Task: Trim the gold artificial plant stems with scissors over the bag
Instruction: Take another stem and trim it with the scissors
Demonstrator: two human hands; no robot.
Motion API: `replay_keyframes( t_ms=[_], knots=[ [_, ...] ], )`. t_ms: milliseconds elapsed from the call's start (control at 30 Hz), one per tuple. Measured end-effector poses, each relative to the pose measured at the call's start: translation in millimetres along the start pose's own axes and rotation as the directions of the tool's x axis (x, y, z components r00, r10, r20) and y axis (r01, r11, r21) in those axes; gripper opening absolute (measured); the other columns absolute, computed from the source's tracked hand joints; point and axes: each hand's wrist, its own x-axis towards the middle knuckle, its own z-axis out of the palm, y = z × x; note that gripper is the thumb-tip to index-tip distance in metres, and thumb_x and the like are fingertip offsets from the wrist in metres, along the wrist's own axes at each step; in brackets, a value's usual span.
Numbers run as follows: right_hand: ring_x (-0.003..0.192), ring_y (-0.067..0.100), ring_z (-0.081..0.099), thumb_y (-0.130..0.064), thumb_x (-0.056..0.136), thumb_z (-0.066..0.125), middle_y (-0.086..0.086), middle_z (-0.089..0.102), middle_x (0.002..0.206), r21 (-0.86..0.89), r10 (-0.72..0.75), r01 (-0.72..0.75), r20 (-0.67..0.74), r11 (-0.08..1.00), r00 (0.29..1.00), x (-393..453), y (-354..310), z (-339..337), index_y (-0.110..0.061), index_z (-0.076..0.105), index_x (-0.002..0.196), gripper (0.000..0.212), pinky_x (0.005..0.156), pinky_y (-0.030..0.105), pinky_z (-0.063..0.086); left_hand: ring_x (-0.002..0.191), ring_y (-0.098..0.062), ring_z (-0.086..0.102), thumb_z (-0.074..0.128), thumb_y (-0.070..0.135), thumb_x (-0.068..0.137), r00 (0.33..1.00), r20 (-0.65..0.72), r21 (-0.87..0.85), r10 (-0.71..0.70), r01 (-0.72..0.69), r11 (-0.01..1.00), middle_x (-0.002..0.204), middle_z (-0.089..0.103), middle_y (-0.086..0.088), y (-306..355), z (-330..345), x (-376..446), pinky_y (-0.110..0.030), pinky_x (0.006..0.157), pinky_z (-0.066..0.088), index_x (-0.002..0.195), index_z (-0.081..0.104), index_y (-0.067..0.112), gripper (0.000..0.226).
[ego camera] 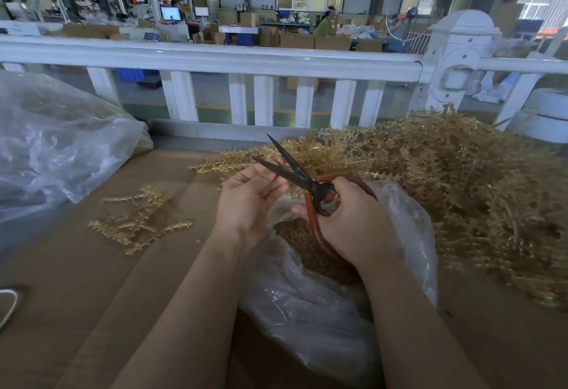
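My right hand (353,222) grips the red loop handles of black-bladed scissors (292,170), whose blades stand open and point up and to the left. My left hand (249,198) pinches a gold stem (215,165) that lies between the blades near their pivot. Both hands hover above a clear plastic bag (322,305) holding gold trimmings. A big heap of gold artificial stems (461,179) fills the table's right side. A few loose gold stems (138,222) lie on the cardboard to the left.
Brown cardboard (92,296) covers the table. A large crumpled clear bag (55,142) sits at the far left. A white railing (215,59) runs behind the table, with a white post (458,59) at right. The workshop beyond holds boxes and people.
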Motion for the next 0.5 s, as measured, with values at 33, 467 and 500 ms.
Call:
replay_keyframes(
  t_ms=[33,467,500],
  knots=[
    [0.076,0.005,0.058,-0.082,0.074,0.057,-0.015,0.061,0.084,0.003,-0.001,0.001,0.001,1.0,1.0,-0.1,0.1,-0.2,-0.026,0.059,0.091,0.059,0.064,0.027,0.053,0.075,-0.016,0.07,0.063,0.005,0.081,1.0,0.011,0.002,-0.013,0.013,1.0,0.084,0.073,-0.009,0.2,-0.4,-0.1,-0.025,0.077,0.059,0.078,0.076,0.009,0.014],
    [0.068,-0.005,0.048,-0.081,0.074,0.058,-0.02,0.054,0.075,0.014,-0.028,0.029,-0.021,0.999,0.999,-1.1,0.2,1.2,-0.027,0.055,0.082,0.054,0.056,0.017,0.04,0.061,-0.005,0.062,0.053,0.0,0.095,0.999,0.037,0.034,-0.013,0.012,0.999,0.069,0.068,0.0,0.9,-3.3,-1.9,-0.015,0.057,0.049,0.086,0.069,0.007,0.019],
    [0.067,-0.003,0.049,-0.081,0.075,0.058,-0.019,0.054,0.074,0.005,-0.026,0.026,-0.026,1.0,0.999,-1.2,-0.2,1.1,-0.027,0.055,0.081,0.054,0.056,0.018,0.042,0.061,-0.006,0.062,0.054,0.0,0.095,0.999,0.035,0.034,-0.017,0.015,0.999,0.069,0.068,0.0,1.0,-3.3,-1.9,-0.015,0.057,0.049,0.085,0.07,0.007,0.02]
  ],
)
